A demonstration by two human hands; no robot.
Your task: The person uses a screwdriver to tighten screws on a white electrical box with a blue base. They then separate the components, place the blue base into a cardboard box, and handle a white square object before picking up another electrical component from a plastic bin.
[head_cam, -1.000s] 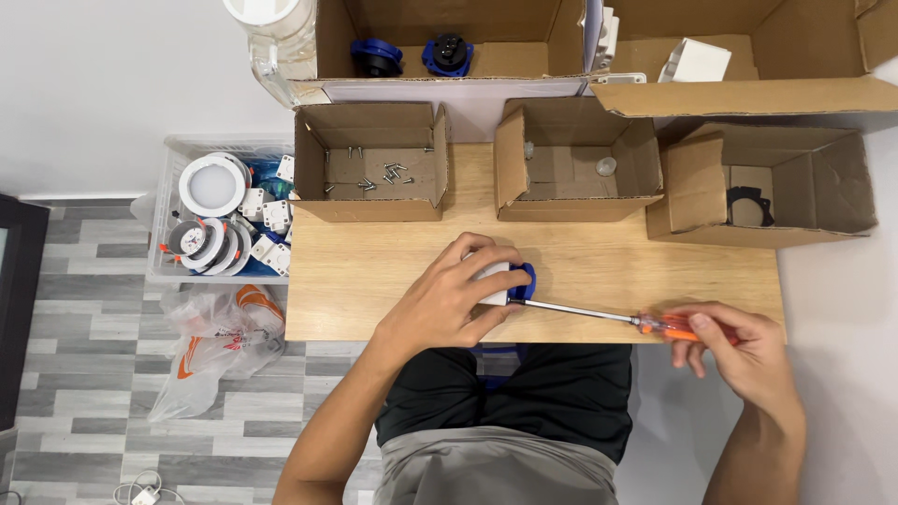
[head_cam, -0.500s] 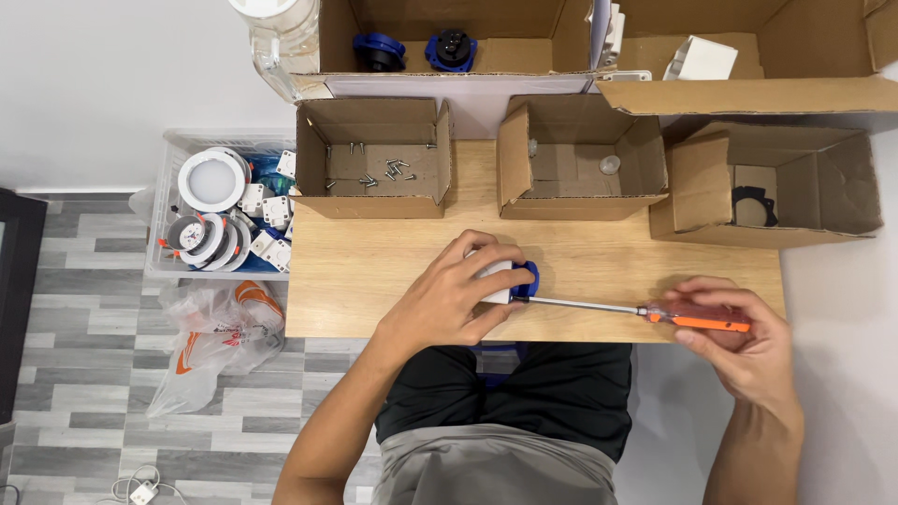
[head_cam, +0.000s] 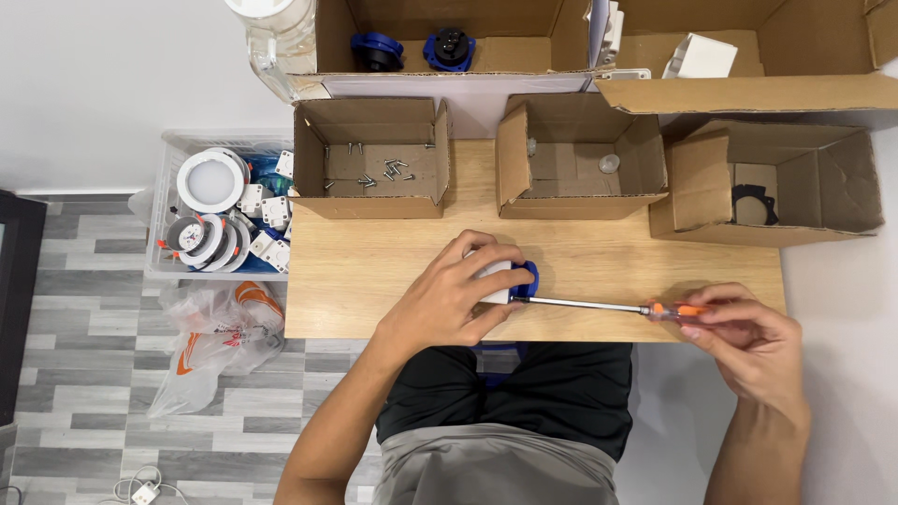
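We see the wooden table (head_cam: 393,271) spanning the middle of the view, its near edge against the person's lap; along its far side stand three open cardboard boxes; the right box (head_cam: 842,182) holds a dark ring-shaped part; the middle box (head_cam: 645,154) holds a small clear piece; the left box (head_cam: 369,201) holds scattered screws (head_cam: 388,170); behind them a longer carton (head_cam: 524,51) carries two blue fittings (head_cam: 449,49); left of the table a clear bin (head_cam: 168,206) holds round white lamp housings (head_cam: 211,181), and a plastic bag (head_cam: 224,327) lies on the floor below it.

On the table near its front edge sits the small white and blue part (head_cam: 514,279); our left hand (head_cam: 449,299) is curled over it, fingers wrapped around its top and side, pressing it to the wood; the screwdriver (head_cam: 599,305) lies nearly level, its metal tip meeting the blue end of the part; our right hand (head_cam: 748,341) pinches the orange handle between thumb and fingertips, a closed grip just off the table's right front corner.

Against the frame half a second ago, the left hand and the part sit as they did; the right hand's fingers have shifted on the handle, now a lighter fingertip hold rather than a fuller clasp; the shaft keeps the same line.
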